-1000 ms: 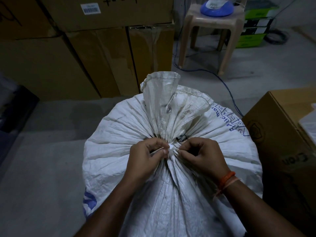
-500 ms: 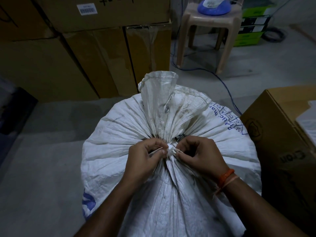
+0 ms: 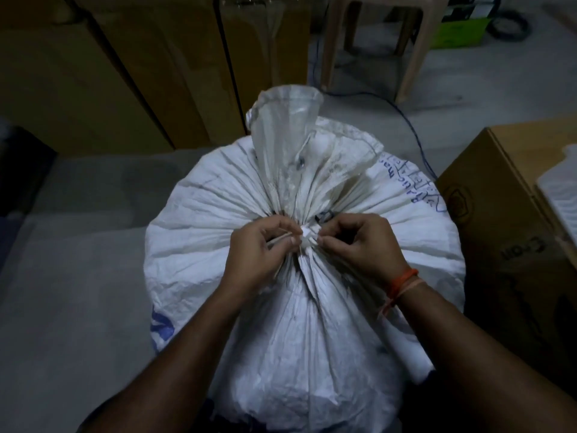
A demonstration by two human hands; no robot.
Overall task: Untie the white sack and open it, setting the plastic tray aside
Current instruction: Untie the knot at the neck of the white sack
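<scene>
A full white woven sack [image 3: 218, 220] with blue print stands on the floor in front of me, its neck gathered and tied. The loose top of the sack [image 3: 287, 126] sticks up behind the tie. A white knot [image 3: 307, 238] sits at the gathered neck. My left hand [image 3: 262, 254] pinches a thin white string end just left of the knot. My right hand [image 3: 362, 245], with orange threads on its wrist, pinches the knot from the right. No plastic tray can be made out with certainty.
Tall cardboard boxes [image 3: 125, 73] stand behind the sack. A beige plastic stool [image 3: 412, 51] is at the back right, with a blue cable [image 3: 415, 129] on the floor. An open brown carton [image 3: 505, 214] with a pale sheet inside is close on the right.
The view has tilted down, so the sack sits higher and larger in frame. My fingers have parted a little, and the white knot now shows between them.
</scene>
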